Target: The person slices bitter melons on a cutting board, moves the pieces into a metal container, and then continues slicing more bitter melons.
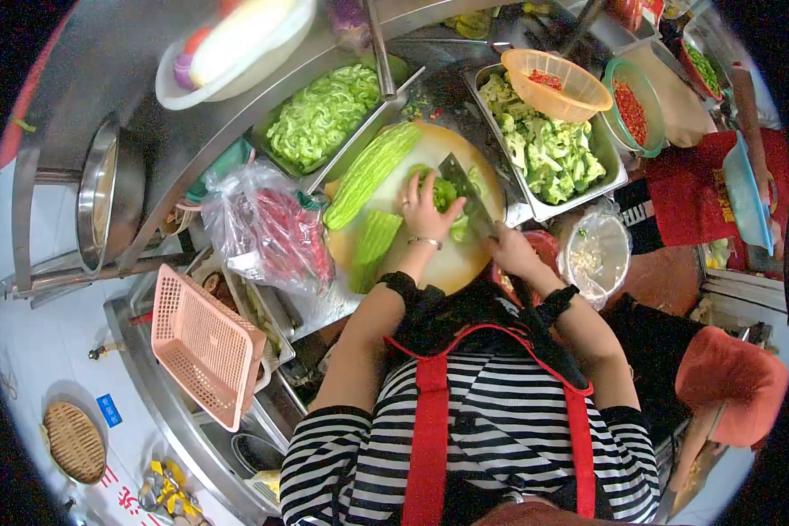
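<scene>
A round cutting board (447, 259) lies in front of me. On it my right hand (515, 250) grips the handle of a cleaver (470, 203), its blade standing beside a cut piece of bitter melon (444, 194). My left hand (426, 210) holds that piece down, fingers over it and thumb toward the blade. To the left of my left hand lie a long bitter melon (373, 175) and a shorter length of bitter melon (375, 250). Pale green slices (476, 181) lie around the blade, partly hidden by it.
A metal tray of sliced green vegetable (324, 118) stands behind left, a broccoli tray (557, 162) behind right. Beside the board are a bag of red peppers (276, 232) and a lined bin (594, 254). A pink basket (206, 342) is at left; another person's red clothing (688, 188) shows right.
</scene>
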Action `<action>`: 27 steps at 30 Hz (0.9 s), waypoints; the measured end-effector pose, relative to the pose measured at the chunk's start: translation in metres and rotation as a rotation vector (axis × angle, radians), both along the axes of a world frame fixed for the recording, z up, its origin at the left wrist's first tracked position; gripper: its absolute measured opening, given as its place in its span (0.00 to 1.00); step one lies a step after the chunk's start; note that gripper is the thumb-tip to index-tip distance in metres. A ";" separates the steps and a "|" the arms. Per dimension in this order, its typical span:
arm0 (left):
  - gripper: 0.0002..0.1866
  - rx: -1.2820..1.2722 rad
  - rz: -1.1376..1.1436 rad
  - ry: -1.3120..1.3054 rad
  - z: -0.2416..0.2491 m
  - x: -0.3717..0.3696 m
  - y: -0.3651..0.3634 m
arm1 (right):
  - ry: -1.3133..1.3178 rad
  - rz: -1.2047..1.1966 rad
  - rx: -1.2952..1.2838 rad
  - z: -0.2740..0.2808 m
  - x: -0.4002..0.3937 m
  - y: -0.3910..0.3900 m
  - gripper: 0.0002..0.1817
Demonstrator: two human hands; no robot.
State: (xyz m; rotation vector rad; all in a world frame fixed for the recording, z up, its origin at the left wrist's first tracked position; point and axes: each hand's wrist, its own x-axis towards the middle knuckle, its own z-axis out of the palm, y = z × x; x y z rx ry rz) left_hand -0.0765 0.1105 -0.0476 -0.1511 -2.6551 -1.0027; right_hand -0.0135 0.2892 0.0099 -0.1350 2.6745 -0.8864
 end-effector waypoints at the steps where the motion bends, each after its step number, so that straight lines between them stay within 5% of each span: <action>1: 0.34 0.021 0.004 0.061 0.001 0.000 0.004 | -0.032 -0.004 -0.113 -0.003 0.001 -0.002 0.15; 7: 0.24 0.269 0.046 0.120 0.004 0.001 0.010 | -0.545 -0.205 -0.509 0.041 -0.007 -0.020 0.16; 11: 0.20 0.350 0.147 0.181 0.062 -0.020 0.003 | -0.234 -0.115 -0.724 0.043 -0.024 -0.030 0.17; 13: 0.20 0.267 0.133 0.287 0.096 -0.054 -0.019 | -0.186 -0.093 -0.741 0.092 -0.053 -0.053 0.17; 17: 0.24 0.051 0.056 0.282 0.145 -0.149 -0.088 | -0.344 -0.165 -0.865 0.125 -0.134 -0.101 0.13; 18: 0.24 -0.235 0.118 -0.065 0.155 -0.168 -0.104 | -0.231 -0.181 -0.766 0.119 -0.151 -0.109 0.11; 20: 0.20 -0.486 0.236 -0.229 0.159 -0.175 -0.125 | 0.111 -0.089 -0.367 0.098 -0.169 -0.105 0.11; 21: 0.20 -0.483 0.244 -0.223 0.155 -0.170 -0.134 | 0.128 -0.094 -0.352 0.091 -0.164 -0.095 0.15; 23: 0.15 -0.074 0.052 0.330 0.139 -0.130 -0.145 | 0.160 -0.068 -0.313 0.086 -0.132 -0.068 0.17; 26: 0.15 0.068 -0.076 -0.311 0.119 -0.022 -0.129 | 0.137 -0.031 -0.167 0.057 -0.069 -0.025 0.13; 27: 0.18 -0.133 -0.094 -0.169 0.098 0.010 -0.125 | 0.117 0.025 -0.129 0.049 -0.049 -0.012 0.12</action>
